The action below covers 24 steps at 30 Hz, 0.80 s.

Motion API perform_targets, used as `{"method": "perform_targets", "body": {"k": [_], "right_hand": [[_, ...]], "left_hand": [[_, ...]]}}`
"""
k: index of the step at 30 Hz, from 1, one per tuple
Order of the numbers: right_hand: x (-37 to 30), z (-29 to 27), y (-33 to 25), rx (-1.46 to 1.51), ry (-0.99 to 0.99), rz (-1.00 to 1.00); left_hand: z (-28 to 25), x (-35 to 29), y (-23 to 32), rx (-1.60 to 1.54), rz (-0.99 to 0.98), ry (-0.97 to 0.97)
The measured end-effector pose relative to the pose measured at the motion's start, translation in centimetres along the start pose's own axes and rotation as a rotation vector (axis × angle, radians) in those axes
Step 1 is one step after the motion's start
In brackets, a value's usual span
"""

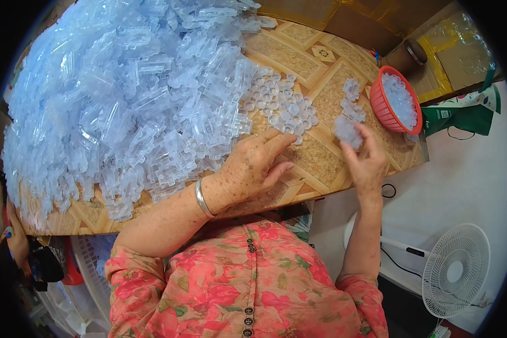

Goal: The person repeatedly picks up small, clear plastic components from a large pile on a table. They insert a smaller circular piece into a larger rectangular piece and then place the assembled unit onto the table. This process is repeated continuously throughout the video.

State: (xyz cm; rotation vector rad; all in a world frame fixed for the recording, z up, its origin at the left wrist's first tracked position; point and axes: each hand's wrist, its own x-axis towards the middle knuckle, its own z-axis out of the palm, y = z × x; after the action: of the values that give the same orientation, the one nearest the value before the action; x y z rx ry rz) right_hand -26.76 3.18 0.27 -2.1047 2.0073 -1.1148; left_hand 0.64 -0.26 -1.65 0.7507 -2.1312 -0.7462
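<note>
A loose group of small round clear plastic caps (292,108) lies on the wood-patterned table (304,36). My left hand (256,163) rests at their near edge, with its thumb apart from its fingers and a fingertip by the closest caps. To the right, my right hand (368,160) pinches a cloudy clear plastic piece (347,133) between thumb and fingers; its exact shape is blurred. Just beyond it lie more clear plastic pieces (352,110). A huge heap of clear moulded plastic parts (129,101) covers the table's left side.
A red plastic basket (381,107) full of clear pieces stands at the table's right edge, with a brown container (405,56) behind it. Cardboard boxes (360,25) line the far side. A green bag (459,119) and a white fan (455,271) are off to the right.
</note>
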Motion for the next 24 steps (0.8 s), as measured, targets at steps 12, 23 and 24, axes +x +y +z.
{"method": "perform_targets", "body": {"k": [12,23,24], "right_hand": [[5.7,4.1,-1.2,-0.147,0.003,-0.218],[11.8,11.9,-9.0,0.156,-0.316,-0.463],[12.1,12.8,-9.1,0.129,-0.316,-0.547]], "left_hand": [[-0.1,-0.3,0.0,0.065,0.002,-0.073],[0.4,-0.3,-0.3,0.081,0.033,-0.045],[0.4,-0.4,-0.4,0.081,0.037,-0.040]]}}
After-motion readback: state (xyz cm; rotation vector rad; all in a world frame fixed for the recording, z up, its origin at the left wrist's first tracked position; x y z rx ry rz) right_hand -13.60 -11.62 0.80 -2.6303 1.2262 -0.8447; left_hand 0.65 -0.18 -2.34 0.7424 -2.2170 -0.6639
